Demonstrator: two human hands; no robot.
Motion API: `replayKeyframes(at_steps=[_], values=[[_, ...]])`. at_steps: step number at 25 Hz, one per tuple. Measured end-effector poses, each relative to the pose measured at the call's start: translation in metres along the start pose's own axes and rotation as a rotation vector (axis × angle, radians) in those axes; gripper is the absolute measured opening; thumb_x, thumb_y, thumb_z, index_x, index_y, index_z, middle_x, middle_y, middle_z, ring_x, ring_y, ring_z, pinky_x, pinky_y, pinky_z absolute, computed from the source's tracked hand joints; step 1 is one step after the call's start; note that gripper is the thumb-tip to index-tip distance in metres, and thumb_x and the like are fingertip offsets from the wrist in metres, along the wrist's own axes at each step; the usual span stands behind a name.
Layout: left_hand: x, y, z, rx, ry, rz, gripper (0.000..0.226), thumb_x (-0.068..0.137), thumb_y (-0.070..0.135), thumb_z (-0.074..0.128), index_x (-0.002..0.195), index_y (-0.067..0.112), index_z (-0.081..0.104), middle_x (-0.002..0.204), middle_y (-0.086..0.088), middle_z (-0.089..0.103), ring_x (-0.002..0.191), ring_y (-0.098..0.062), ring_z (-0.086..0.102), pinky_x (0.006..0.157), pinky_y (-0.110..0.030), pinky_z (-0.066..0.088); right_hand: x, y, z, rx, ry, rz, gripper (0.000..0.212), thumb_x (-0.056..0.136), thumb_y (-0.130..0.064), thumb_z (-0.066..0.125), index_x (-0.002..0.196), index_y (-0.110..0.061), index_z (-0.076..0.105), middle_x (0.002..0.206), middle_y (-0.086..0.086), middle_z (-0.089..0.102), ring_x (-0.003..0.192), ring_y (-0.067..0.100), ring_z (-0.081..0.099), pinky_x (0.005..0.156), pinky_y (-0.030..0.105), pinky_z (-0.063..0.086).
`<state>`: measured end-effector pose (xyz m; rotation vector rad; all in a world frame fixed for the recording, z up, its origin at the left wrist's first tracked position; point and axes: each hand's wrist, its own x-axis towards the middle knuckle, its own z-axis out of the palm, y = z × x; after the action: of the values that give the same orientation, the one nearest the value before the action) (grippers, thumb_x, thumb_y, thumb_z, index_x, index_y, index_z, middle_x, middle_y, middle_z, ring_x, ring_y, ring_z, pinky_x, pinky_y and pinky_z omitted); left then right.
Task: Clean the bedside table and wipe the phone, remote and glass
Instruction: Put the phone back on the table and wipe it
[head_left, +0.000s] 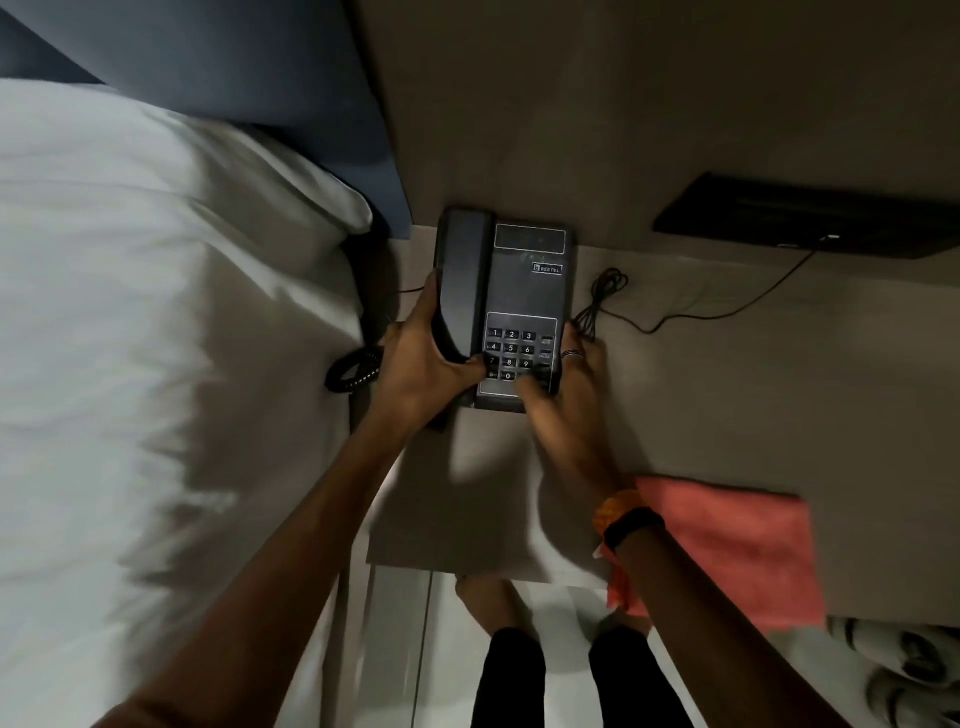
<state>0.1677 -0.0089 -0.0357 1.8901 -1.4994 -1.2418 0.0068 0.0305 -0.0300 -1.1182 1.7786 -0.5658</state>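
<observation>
A black desk phone (524, 280) with a keypad and its handset on the cradle rests at the back left of the beige bedside table (727, 395). My left hand (421, 358) grips the phone's left side around the handset end, thumb on the keypad edge. My right hand (566, 395) holds the phone's near right corner, fingers across the lower keys. A pink cloth (737, 551) lies flat on the table's front edge, by my right wrist. No remote or glass is in view.
A white bed (130, 364) with a pillow lies to the left, with the phone's coiled cord (353, 371) hanging between bed and table. A thin black cable (675, 317) runs across the table to a dark box (810, 218) on the wall. My legs stand below; shoes (904, 670) lie at the lower right.
</observation>
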Motion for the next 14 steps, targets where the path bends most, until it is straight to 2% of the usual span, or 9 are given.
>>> replayKeyframes(at_steps=[1, 5, 6, 8, 9, 10, 11, 12, 14], values=[[0.001, -0.002, 0.001, 0.006, 0.003, -0.008, 0.107, 0.071, 0.016, 0.087, 0.159, 0.021, 0.027, 0.140, -0.009, 0.063, 0.132, -0.030, 0.057, 0.111, -0.049, 0.048, 0.001, 0.001, 0.000, -0.022, 0.004, 0.002, 0.078, 0.092, -0.011, 0.066, 0.158, -0.003, 0.025, 0.161, 0.016, 0.024, 0.143, 0.028, 0.041, 0.116, 0.022, 0.035], [0.002, -0.003, 0.003, 0.041, 0.011, -0.029, 0.110, 0.072, 0.021, 0.086, 0.161, 0.026, 0.021, 0.140, -0.010, 0.062, 0.131, -0.032, 0.057, 0.110, -0.049, 0.050, 0.006, 0.002, -0.003, -0.151, -0.043, -0.011, 0.080, 0.092, -0.017, 0.066, 0.158, -0.001, 0.023, 0.163, 0.016, 0.021, 0.150, 0.030, 0.030, 0.125, 0.038, 0.030], [0.001, -0.002, 0.004, 0.040, 0.011, -0.023, 0.110, 0.073, 0.020, 0.087, 0.161, 0.024, 0.020, 0.140, -0.010, 0.062, 0.130, -0.030, 0.058, 0.110, -0.045, 0.051, 0.008, 0.002, -0.004, -0.186, -0.060, -0.017, 0.081, 0.092, -0.017, 0.066, 0.158, -0.002, 0.023, 0.164, 0.016, 0.020, 0.151, 0.030, 0.027, 0.126, 0.037, 0.027], [-0.007, 0.001, 0.007, 0.058, 0.037, -0.005, 0.108, 0.076, 0.022, 0.086, 0.162, 0.018, 0.019, 0.149, -0.012, 0.054, 0.137, -0.029, 0.052, 0.114, -0.043, 0.046, 0.006, -0.001, -0.008, -0.207, -0.063, -0.048, 0.083, 0.091, -0.015, 0.067, 0.159, -0.004, 0.021, 0.165, 0.015, 0.018, 0.152, 0.028, 0.025, 0.123, 0.022, 0.022], [-0.014, 0.001, 0.010, 0.096, 0.076, -0.005, 0.106, 0.079, 0.026, 0.084, 0.162, 0.016, 0.019, 0.158, -0.012, 0.044, 0.146, -0.029, 0.042, 0.120, -0.046, 0.038, 0.002, -0.002, -0.013, -0.208, -0.028, -0.096, 0.083, 0.089, -0.012, 0.068, 0.159, -0.004, 0.024, 0.163, 0.016, 0.021, 0.151, 0.027, 0.028, 0.118, 0.012, 0.019], [-0.026, 0.000, 0.012, 0.140, 0.119, -0.005, 0.103, 0.082, 0.032, 0.081, 0.162, 0.015, 0.018, 0.165, -0.012, 0.033, 0.153, -0.029, 0.029, 0.125, -0.049, 0.030, -0.006, 0.000, -0.021, -0.227, 0.028, -0.174, 0.078, 0.087, -0.008, 0.069, 0.156, -0.004, 0.032, 0.160, 0.017, 0.029, 0.147, 0.026, 0.034, 0.114, 0.005, 0.019], [-0.038, -0.001, 0.015, 0.176, 0.159, 0.012, 0.099, 0.086, 0.038, 0.077, 0.162, 0.016, 0.018, 0.168, -0.010, 0.025, 0.155, -0.028, 0.021, 0.127, -0.049, 0.024, -0.014, 0.006, -0.031, -0.267, 0.076, -0.271, 0.070, 0.084, -0.004, 0.069, 0.150, -0.005, 0.045, 0.154, 0.019, 0.039, 0.140, 0.025, 0.041, 0.114, 0.003, 0.022], [-0.057, -0.001, 0.022, 0.187, 0.179, 0.044, 0.093, 0.089, 0.043, 0.071, 0.161, 0.019, 0.019, 0.167, -0.007, 0.023, 0.155, -0.026, 0.020, 0.125, -0.047, 0.025, -0.025, 0.020, -0.045, -0.337, 0.092, -0.357, 0.062, 0.080, -0.002, 0.070, 0.140, -0.006, 0.056, 0.148, 0.018, 0.047, 0.135, 0.025, 0.046, 0.116, 0.011, 0.030], [-0.098, -0.001, 0.045, 0.194, 0.165, 0.173, 0.073, 0.093, 0.046, 0.057, 0.157, 0.023, 0.030, 0.156, -0.004, 0.033, 0.143, -0.021, 0.033, 0.111, -0.039, 0.041, -0.051, 0.060, -0.082, -0.568, 0.064, -0.413, 0.051, 0.077, -0.005, 0.070, 0.126, -0.014, 0.067, 0.142, 0.012, 0.055, 0.135, 0.030, 0.049, 0.112, 0.041, 0.042]])
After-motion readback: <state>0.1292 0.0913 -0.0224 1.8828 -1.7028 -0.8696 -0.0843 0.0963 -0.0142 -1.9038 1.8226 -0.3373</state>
